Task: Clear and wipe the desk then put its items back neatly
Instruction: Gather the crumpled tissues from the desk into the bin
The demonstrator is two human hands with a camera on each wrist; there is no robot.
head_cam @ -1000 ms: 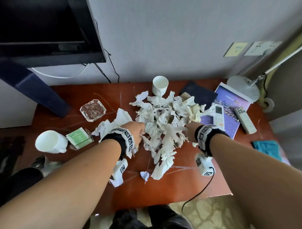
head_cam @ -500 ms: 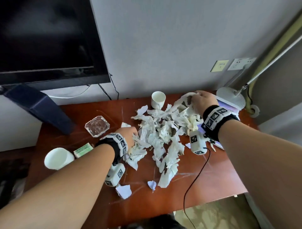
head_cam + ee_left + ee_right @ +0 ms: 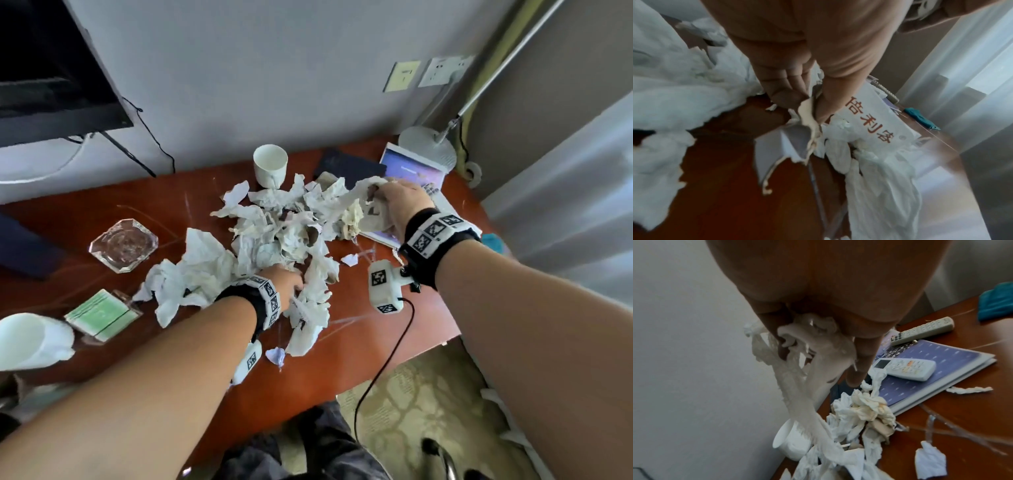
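Observation:
A heap of crumpled white tissues (image 3: 274,233) covers the middle of the red-brown desk (image 3: 370,329). My left hand (image 3: 289,281) is sunk into the heap's near side. In the left wrist view its thumb and finger (image 3: 826,104) pinch a torn paper scrap (image 3: 807,123) just above the wood. My right hand (image 3: 388,197) is at the heap's far right end, raised a little. In the right wrist view it grips a long tissue strip (image 3: 809,386) that hangs down to the heap.
An upright white cup (image 3: 270,165) stands behind the heap. A glass ashtray (image 3: 123,245), a green card holder (image 3: 101,313) and a tipped cup (image 3: 32,341) lie left. Right are a purple booklet (image 3: 941,369), two remotes (image 3: 906,368), a teal cloth (image 3: 996,300) and a lamp base (image 3: 428,147).
My right hand went from the heap's near side to its far right end and closed on a tissue strip. My left hand slid right, deeper into the heap.

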